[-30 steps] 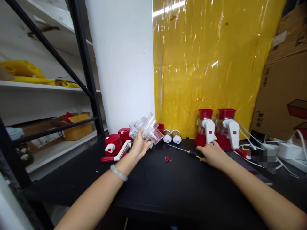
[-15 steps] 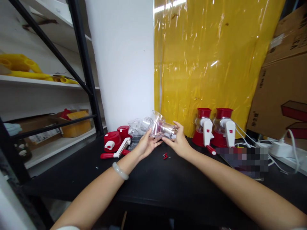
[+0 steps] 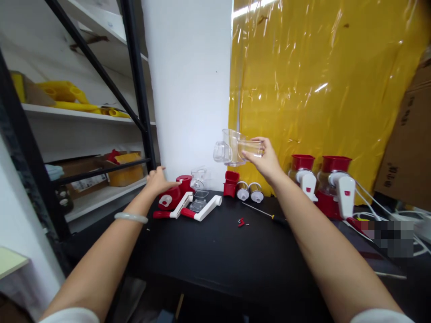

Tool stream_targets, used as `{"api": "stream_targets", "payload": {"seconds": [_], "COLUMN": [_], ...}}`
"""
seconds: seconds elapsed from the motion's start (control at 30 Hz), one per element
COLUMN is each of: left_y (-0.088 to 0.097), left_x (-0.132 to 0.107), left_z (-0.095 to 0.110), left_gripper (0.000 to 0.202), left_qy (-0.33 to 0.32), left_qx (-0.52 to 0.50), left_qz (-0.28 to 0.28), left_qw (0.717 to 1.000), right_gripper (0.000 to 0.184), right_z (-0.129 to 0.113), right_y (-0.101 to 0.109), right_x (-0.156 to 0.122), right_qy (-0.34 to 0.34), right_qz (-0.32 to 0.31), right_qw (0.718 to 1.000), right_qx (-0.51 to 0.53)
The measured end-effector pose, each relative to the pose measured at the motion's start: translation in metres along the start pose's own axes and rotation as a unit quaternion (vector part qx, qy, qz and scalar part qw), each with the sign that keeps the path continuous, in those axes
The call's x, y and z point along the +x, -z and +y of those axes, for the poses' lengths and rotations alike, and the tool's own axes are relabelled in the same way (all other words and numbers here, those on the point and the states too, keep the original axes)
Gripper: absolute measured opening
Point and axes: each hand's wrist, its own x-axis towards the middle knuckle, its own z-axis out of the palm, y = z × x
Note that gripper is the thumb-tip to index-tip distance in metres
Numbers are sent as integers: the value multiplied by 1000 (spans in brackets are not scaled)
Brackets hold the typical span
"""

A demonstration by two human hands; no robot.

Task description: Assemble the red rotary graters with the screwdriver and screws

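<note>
My right hand (image 3: 266,160) grips a clear plastic grater housing (image 3: 232,148) by its tube end, holding it up above the back of the table. My left hand (image 3: 157,183) is at the left, thumb and fingers apart, over a red grater base (image 3: 170,197); whether it touches the base I cannot tell. Behind that stands a second red base (image 3: 184,183). Another clear housing (image 3: 199,178) sits beside them, with clear plastic parts (image 3: 198,205) in front. Two white crank handles with red grips lie nearby, one crank handle (image 3: 207,209) farther right.
A red hopper (image 3: 230,183) and two metal drums (image 3: 249,193) stand below the raised housing. A screwdriver (image 3: 262,211) and small red pieces (image 3: 241,222) lie mid-table. Two assembled graters (image 3: 333,184), cables and a pixelated flat object are at right. A black-framed shelf (image 3: 138,80) rises at left.
My left hand has come off the clear housing and moved left to the red bases. My right hand has lifted the housing. The view has turned slightly left.
</note>
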Motion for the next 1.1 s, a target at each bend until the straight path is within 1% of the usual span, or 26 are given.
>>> {"api": "stream_targets", "payload": {"seconds": [0.07,0.1,0.17,0.23,0.27,0.33,0.4,0.43,0.5,0.57,0.6,0.63,0.67,0.7,0.73,0.77,0.8,0.87,0.93,1.0,1.1], "left_y": [-11,-18,-30,-37,-37,-31,-17,-7,13,30,34,36,34,30,23,15,6,-11,-21,-26,-29], "left_x": [-2,-5,-12,-17,-18,-18,-17,-18,-22,-33,-40,-48,-58,-67,-76,-85,-93,-107,-117,-123,-127], "left_z": [-22,-29,-37,-39,-39,-35,-25,-18,1,27,41,54,67,79,89,98,105,116,122,125,122], "left_gripper": [108,108,104,94,89,85,88,89,90,89,87,85,82,80,80,84,87,88,85,83,87], "left_qy": [39,55,82,76,75,75,73,68,43,-16,-47,-74,-99,-109,-104,-99,-100,-104,-100,-89,-80], "left_qx": [-22,-43,-89,-113,-110,-83,-68,-77,-108,-175,-219,-269,-314,-347,-365,-376,-378,-367,-363,-354,-331], "left_qz": [-66,-82,-74,-53,-44,-34,-10,16,78,100,78,23,-66,-137,-187,-224,-249,-271,-296,-308,-291], "left_qw": [997,994,990,989,990,993,995,995,990,979,972,960,942,921,906,894,886,884,878,879,894], "right_gripper": [52,53,53,52,53,58,63,64,64,65,66,65,64,63,62,63,63,65,68,70,73], "right_z": [-5,-7,-9,-7,-5,-1,2,3,2,1,0,0,-1,-1,-2,-3,-3,-5,-7,-9,-16], "right_y": [3,3,2,-1,-1,0,4,6,12,16,18,20,21,22,22,22,21,17,9,-2,-20], "right_x": [3,3,2,-1,-3,-5,-5,-4,-2,1,2,3,3,4,4,3,3,2,-1,-5,-12], "right_qy": [-25,-36,-42,-42,-47,-65,-77,-76,-66,-57,-52,-45,-38,-33,-32,-35,-43,-62,-78,-82,-77], "right_qz": [14,12,7,0,-6,-21,-27,-24,-11,6,16,28,42,56,67,76,84,83,72,55,23], "right_qw": [999,999,999,999,999,997,996,997,997,997,996,995,993,991,989,986,983,978,976,977,986], "right_qx": [18,22,23,23,23,22,23,25,35,59,75,90,104,118,130,144,159,182,191,188,146]}}
